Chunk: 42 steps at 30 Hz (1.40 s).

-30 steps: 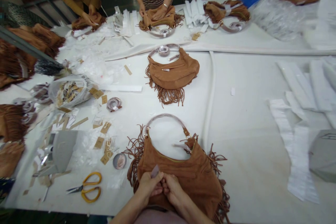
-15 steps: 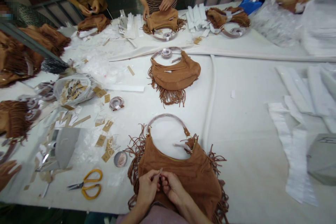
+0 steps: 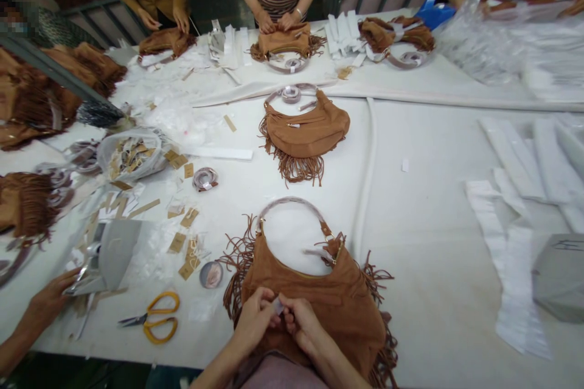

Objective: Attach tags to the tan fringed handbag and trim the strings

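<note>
A brown suede-look handbag (image 3: 314,292) with fringed sides lies before me, its wrapped handle (image 3: 292,200) arching away from me. Over the bag's front, my left hand (image 3: 256,316) and my right hand (image 3: 301,323) are close together, both closed in a pinch. Between their fingertips shows a small pale wrapping piece (image 3: 278,305); whether it is paper or film I cannot tell. My fingers partly hide it and the bag's surface under them.
To the left lie yellow-handled scissors (image 3: 159,318), a round tin (image 3: 211,275), cardboard tags (image 3: 177,242) and a coiled strap (image 3: 205,179). A co-worker's hand (image 3: 52,298) touches a grey pouch (image 3: 112,252). Another handbag (image 3: 308,130) lies ahead; white strips (image 3: 515,267) lie right.
The pale piece shows more between my fingers, and my left hand has shifted slightly. At the left, a co-worker's hand has reached further in to the grey pouch.
</note>
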Available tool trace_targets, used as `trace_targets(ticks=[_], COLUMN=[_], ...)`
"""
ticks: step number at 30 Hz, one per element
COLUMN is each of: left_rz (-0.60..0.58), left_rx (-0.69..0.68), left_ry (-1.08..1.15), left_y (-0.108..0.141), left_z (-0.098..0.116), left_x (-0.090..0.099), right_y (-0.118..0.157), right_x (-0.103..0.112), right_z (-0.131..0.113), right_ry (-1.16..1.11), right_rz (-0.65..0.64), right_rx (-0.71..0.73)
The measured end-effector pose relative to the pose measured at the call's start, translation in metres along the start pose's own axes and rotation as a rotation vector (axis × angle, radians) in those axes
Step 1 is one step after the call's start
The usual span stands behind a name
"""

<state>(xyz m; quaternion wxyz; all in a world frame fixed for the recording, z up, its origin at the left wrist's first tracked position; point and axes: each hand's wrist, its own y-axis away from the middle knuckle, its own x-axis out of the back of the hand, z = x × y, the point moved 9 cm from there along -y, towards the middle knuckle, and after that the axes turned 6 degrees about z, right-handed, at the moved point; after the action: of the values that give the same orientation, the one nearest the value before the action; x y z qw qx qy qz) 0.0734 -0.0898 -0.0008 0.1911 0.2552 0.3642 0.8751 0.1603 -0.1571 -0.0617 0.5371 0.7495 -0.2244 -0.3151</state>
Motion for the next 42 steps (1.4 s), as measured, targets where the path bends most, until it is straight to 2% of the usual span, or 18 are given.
trace_targets(ticks=[2,3,5,7,12,15,21,24,29,32,35,37,40,42], left_rz=[-0.030,-0.056,-0.109,-0.114,0.045,0.064,0.053,0.052,0.101,0.095,-0.030,-0.075,-0.045,-0.011], left_rx=[0.160,0.181,0.128,0.042,-0.116,-0.154,-0.209,-0.214,-0.130,0.043,0.275,0.312,0.271,0.234], left_ry=[0.026,-0.021,-0.164,-0.286,-0.550,-0.640,-0.695,-0.608,-0.356,-0.119,0.261,0.417,0.422,0.309], left_y=[-0.007,-0.010,-0.016,-0.020,-0.017,-0.010,0.000,0.002,0.008,0.010,0.012,0.013,0.014,0.013], left_z=[-0.014,-0.016,-0.014,-0.009,0.012,0.024,0.035,0.029,0.006,-0.009,-0.020,-0.019,-0.027,-0.038], left_x=[-0.002,-0.004,-0.008,-0.008,0.006,0.008,0.003,-0.001,0.000,0.000,-0.016,-0.024,-0.022,-0.015], right_y=[0.000,0.001,0.002,0.004,0.016,0.026,0.026,0.017,0.013,0.015,0.017,0.019,0.027,0.032], right_x=[0.000,0.000,-0.001,-0.001,0.019,0.028,0.001,-0.007,-0.005,-0.009,-0.017,-0.020,-0.021,-0.019], right_z=[-0.002,-0.004,-0.007,-0.010,-0.025,-0.026,-0.010,-0.001,0.009,0.008,0.004,0.002,0.002,-0.004], right_ry=[0.045,0.068,0.114,0.157,0.215,0.145,0.048,-0.045,-0.113,-0.082,-0.031,0.008,0.095,0.187], right_rz=[0.005,0.005,0.001,0.001,0.088,0.105,-0.002,-0.016,-0.007,-0.055,-0.126,-0.138,-0.088,-0.047], right_rx=[0.041,0.062,0.103,0.138,0.193,0.139,0.014,-0.035,-0.092,-0.088,-0.065,-0.018,0.093,0.170])
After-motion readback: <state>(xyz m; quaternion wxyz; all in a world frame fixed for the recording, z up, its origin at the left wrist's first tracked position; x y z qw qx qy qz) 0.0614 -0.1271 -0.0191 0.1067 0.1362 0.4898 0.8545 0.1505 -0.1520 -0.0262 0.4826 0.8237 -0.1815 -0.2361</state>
